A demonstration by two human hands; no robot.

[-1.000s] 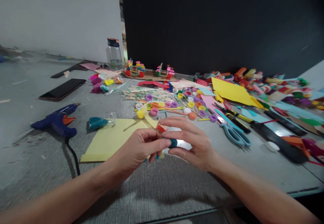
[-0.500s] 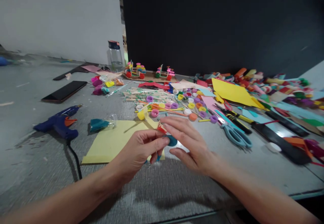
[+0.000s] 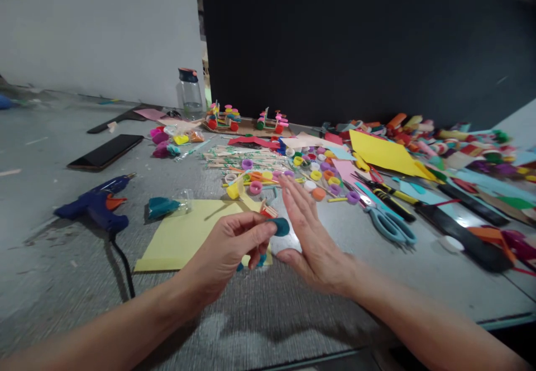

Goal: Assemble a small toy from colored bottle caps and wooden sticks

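Left hand [image 3: 247, 239]: thumb and fingers pinched on the dark teal piece [image 3: 281, 227], which is rounded, flattish and held above the table [image 3: 293, 320], between the two hands.
Right hand [image 3: 312, 239]: unclenched, fingers straight, thumb apart, just beside the piece; contact cannot be told.
Red and pale piece [image 3: 268, 210]: just beyond the left fingertips; whether that hand holds it cannot be told.
Yellow sheet [image 3: 180, 239]: flat on the table, partly hidden by the left hand.
Clear bag [image 3: 184, 200]: lying at the sheet's far left corner, a teal lump [image 3: 162, 207] at its left end.
Small clear bags [image 3: 181, 138]: clustered farther back, with magenta, yellow, orange and teal lumps.
Pale sticks [image 3: 234, 156]: green-marked, bundled lengthwise, clear wrapping glinting about them.
Bottle [image 3: 191, 90]: transparent, upright at the back, dark lid with an orange part; clear liquid in its lower portion.
Small caps [image 3: 319, 194]: purple, yellow, pink, orange and white, strewn beyond the hands, several hollow side up.
Glue gun [image 3: 94, 203]: blue, on its side, left of the sheet.
Scissors [image 3: 389, 223]: blue-grey handles, right of the right hand
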